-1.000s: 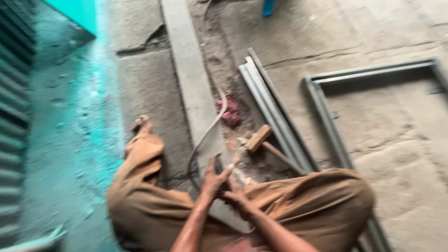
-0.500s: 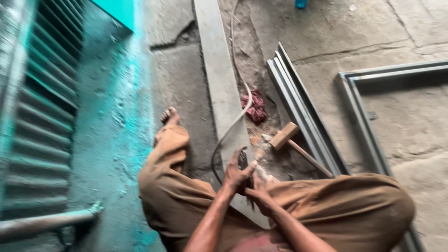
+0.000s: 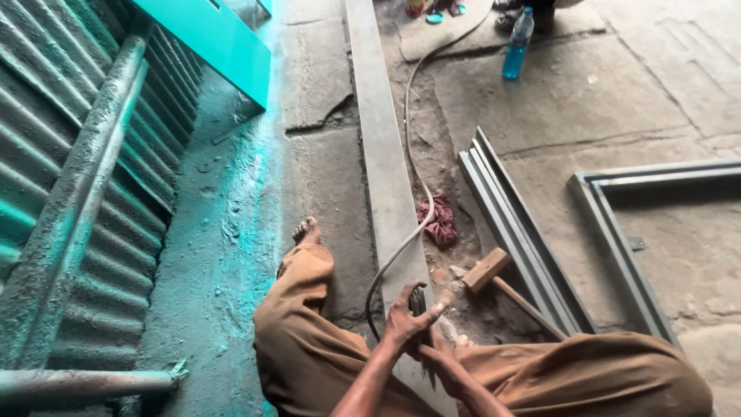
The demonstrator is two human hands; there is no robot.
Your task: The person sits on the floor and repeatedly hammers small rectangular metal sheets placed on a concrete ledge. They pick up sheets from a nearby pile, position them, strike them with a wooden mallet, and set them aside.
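Both hands, left (image 3: 407, 323) and right (image 3: 434, 354), clasp dark tool (image 3: 421, 307) over grey metal strip (image 3: 384, 166) (grip snug); best kept steady, clear of cable (image 3: 407, 131).

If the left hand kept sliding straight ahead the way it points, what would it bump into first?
Probably the wooden mallet head: the left hand points up and right toward it, though depth is hard to judge.

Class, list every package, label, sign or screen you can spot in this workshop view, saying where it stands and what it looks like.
Plastic bottle: upright on the concrete floor at the top, right of the hose; slim, clear with blue liquid, and a pale label band too small to make out.
No signs or screens in view.
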